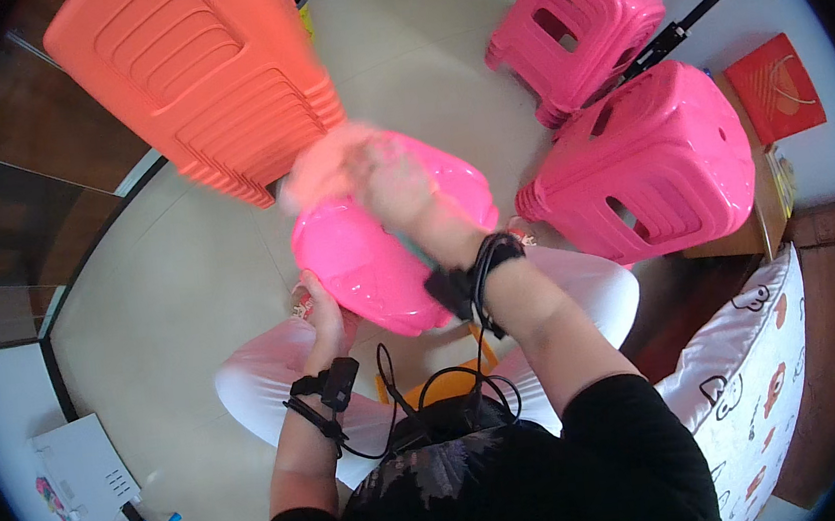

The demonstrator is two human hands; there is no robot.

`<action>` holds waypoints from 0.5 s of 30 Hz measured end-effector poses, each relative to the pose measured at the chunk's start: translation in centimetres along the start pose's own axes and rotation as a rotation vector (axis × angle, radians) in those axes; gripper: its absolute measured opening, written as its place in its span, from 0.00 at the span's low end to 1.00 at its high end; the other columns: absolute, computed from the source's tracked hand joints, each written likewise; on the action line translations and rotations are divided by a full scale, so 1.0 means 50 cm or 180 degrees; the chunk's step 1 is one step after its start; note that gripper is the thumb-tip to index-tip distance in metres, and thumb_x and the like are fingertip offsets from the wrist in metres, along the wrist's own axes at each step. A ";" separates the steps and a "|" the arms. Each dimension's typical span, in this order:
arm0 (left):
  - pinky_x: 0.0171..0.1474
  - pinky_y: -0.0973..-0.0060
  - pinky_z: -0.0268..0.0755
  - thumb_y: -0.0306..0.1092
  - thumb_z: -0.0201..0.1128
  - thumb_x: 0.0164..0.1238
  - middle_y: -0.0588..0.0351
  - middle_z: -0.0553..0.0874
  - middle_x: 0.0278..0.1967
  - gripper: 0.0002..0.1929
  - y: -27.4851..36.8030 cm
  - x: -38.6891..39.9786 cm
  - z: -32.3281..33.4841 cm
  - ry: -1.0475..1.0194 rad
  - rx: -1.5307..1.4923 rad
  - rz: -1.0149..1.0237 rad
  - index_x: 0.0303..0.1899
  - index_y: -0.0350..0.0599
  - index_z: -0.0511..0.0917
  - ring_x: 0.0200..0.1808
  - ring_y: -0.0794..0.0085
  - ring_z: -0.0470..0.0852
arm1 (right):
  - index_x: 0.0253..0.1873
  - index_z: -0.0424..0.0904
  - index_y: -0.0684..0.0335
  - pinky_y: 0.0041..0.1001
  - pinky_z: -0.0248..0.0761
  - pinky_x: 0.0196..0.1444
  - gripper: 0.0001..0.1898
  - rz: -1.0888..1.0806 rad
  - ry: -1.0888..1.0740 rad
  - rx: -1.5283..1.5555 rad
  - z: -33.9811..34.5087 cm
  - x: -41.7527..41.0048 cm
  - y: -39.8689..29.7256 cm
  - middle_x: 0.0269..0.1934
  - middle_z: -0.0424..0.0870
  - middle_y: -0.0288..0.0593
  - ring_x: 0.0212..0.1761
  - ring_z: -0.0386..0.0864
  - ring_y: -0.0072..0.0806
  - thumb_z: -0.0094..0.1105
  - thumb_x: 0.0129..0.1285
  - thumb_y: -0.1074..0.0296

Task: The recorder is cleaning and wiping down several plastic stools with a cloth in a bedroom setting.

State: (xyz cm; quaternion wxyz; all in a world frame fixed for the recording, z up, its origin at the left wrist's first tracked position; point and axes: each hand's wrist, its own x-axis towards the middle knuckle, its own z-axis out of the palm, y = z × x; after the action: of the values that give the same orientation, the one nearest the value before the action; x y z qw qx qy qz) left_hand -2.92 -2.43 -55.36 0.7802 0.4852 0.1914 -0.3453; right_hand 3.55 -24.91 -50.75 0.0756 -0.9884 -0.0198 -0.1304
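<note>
A glossy pink plastic stool (380, 264) stands between my knees, its top facing up. My left hand (322, 303) grips its near left edge. Over the far part of the stool my right hand (387, 177) is blurred by motion, with an orange-pink cloth (325, 165) in it, spread at its left side. Wrist straps with black modules and cables are on both forearms. How the right fingers lie on the cloth is hard to make out.
A stack of orange plastic stools (196, 78) stands at the upper left. Two groups of pink stools, one farther (583, 18) and one nearer (649, 163), are at the right. A printed white cushion (746, 387) lies at the lower right, below a red paper bag (776, 90).
</note>
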 end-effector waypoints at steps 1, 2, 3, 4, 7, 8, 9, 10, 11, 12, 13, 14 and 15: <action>0.65 0.53 0.72 0.75 0.33 0.73 0.57 0.78 0.64 0.41 0.018 -0.013 0.014 0.0227 -0.0039 -0.0060 0.73 0.54 0.63 0.65 0.62 0.78 | 0.55 0.83 0.55 0.43 0.74 0.55 0.18 0.0441 0.0258 0.0150 -0.033 0.020 0.011 0.55 0.80 0.44 0.59 0.75 0.43 0.56 0.61 0.62; 0.65 0.53 0.72 0.75 0.33 0.73 0.57 0.78 0.64 0.41 0.029 -0.012 0.012 0.0258 -0.0047 -0.0040 0.73 0.54 0.63 0.65 0.62 0.78 | 0.53 0.83 0.56 0.43 0.74 0.54 0.17 0.0910 0.0505 0.0273 -0.062 0.032 0.015 0.54 0.79 0.46 0.57 0.75 0.43 0.56 0.60 0.63; 0.63 0.57 0.74 0.74 0.36 0.74 0.57 0.79 0.63 0.39 0.033 -0.008 0.013 0.0105 -0.0078 0.0064 0.70 0.52 0.65 0.62 0.63 0.80 | 0.53 0.83 0.56 0.43 0.74 0.54 0.17 0.0907 0.0489 0.0287 -0.057 0.030 0.011 0.54 0.79 0.46 0.57 0.75 0.43 0.56 0.60 0.63; 0.61 0.61 0.76 0.73 0.38 0.74 0.57 0.80 0.62 0.38 0.034 -0.004 0.013 -0.0054 -0.0110 0.0162 0.67 0.49 0.68 0.59 0.65 0.81 | 0.53 0.83 0.57 0.43 0.74 0.54 0.17 0.0319 0.0070 -0.0075 -0.051 0.021 0.003 0.54 0.79 0.47 0.56 0.74 0.45 0.57 0.60 0.63; 0.64 0.61 0.73 0.73 0.38 0.75 0.57 0.78 0.64 0.39 0.034 0.008 -0.015 0.0098 -0.0164 0.0080 0.69 0.49 0.66 0.64 0.66 0.78 | 0.53 0.83 0.56 0.41 0.75 0.54 0.17 -0.0564 -0.0051 0.0293 -0.071 -0.087 -0.085 0.54 0.78 0.46 0.55 0.74 0.44 0.58 0.59 0.63; 0.64 0.61 0.73 0.73 0.38 0.75 0.57 0.78 0.64 0.39 0.033 0.007 -0.011 0.0085 -0.0170 0.0069 0.69 0.49 0.66 0.64 0.66 0.78 | 0.53 0.83 0.55 0.40 0.76 0.55 0.17 -0.0799 0.0269 0.0972 -0.089 -0.134 -0.111 0.53 0.79 0.45 0.54 0.74 0.42 0.59 0.59 0.63; 0.66 0.60 0.71 0.73 0.37 0.75 0.57 0.76 0.66 0.40 0.031 0.007 0.003 -0.0030 -0.0057 0.0311 0.70 0.49 0.65 0.66 0.66 0.76 | 0.53 0.83 0.55 0.40 0.76 0.55 0.17 -0.0774 0.0269 0.0931 -0.092 -0.168 -0.105 0.53 0.79 0.45 0.54 0.74 0.42 0.59 0.59 0.63; 0.69 0.59 0.68 0.73 0.37 0.74 0.56 0.74 0.68 0.40 0.032 0.002 0.009 -0.0098 0.0056 0.0572 0.72 0.49 0.63 0.68 0.65 0.73 | 0.53 0.83 0.54 0.40 0.76 0.55 0.17 -0.0703 0.0245 0.0805 -0.083 -0.204 -0.093 0.53 0.79 0.45 0.54 0.75 0.41 0.59 0.59 0.63; 0.69 0.59 0.68 0.73 0.37 0.74 0.56 0.74 0.68 0.40 0.038 -0.002 0.023 -0.0130 0.0050 0.0555 0.72 0.49 0.63 0.68 0.65 0.73 | 0.53 0.83 0.54 0.40 0.76 0.54 0.17 -0.0609 0.0218 0.0646 -0.084 -0.231 -0.067 0.53 0.79 0.45 0.54 0.75 0.41 0.60 0.58 0.63; 0.69 0.58 0.68 0.72 0.37 0.75 0.56 0.73 0.69 0.40 0.047 -0.009 0.035 -0.0141 -0.0072 0.0356 0.72 0.49 0.62 0.69 0.64 0.73 | 0.54 0.83 0.53 0.39 0.75 0.55 0.18 -0.0027 0.0187 0.0364 -0.090 -0.243 -0.030 0.54 0.79 0.45 0.53 0.75 0.42 0.61 0.58 0.63; 0.70 0.58 0.67 0.71 0.37 0.76 0.56 0.72 0.70 0.39 0.057 -0.015 0.041 -0.0131 -0.0189 0.0183 0.73 0.49 0.62 0.69 0.62 0.73 | 0.55 0.82 0.53 0.38 0.75 0.55 0.19 0.0533 0.0171 0.0105 -0.097 -0.246 0.010 0.54 0.79 0.46 0.53 0.76 0.43 0.61 0.57 0.63; 0.70 0.58 0.67 0.71 0.37 0.76 0.56 0.72 0.70 0.39 0.057 -0.013 0.042 -0.0129 -0.0200 0.0202 0.73 0.49 0.62 0.69 0.62 0.73 | 0.56 0.82 0.53 0.39 0.75 0.54 0.20 0.0806 0.0305 0.0067 -0.118 -0.235 0.054 0.55 0.79 0.46 0.52 0.77 0.44 0.62 0.57 0.62; 0.70 0.59 0.67 0.72 0.37 0.75 0.56 0.72 0.70 0.40 0.054 -0.005 0.048 -0.0232 -0.0168 0.0078 0.73 0.49 0.61 0.69 0.63 0.73 | 0.57 0.82 0.53 0.40 0.75 0.53 0.21 0.1078 0.0443 0.0018 -0.140 -0.222 0.097 0.55 0.80 0.46 0.51 0.77 0.45 0.63 0.56 0.61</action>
State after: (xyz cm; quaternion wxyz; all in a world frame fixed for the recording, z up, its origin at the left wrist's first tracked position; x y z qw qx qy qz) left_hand -1.22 -3.69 -52.39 0.8034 0.4539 0.1660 -0.3479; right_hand -8.66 -31.02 -47.64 0.1005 -0.9660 0.1518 -0.1838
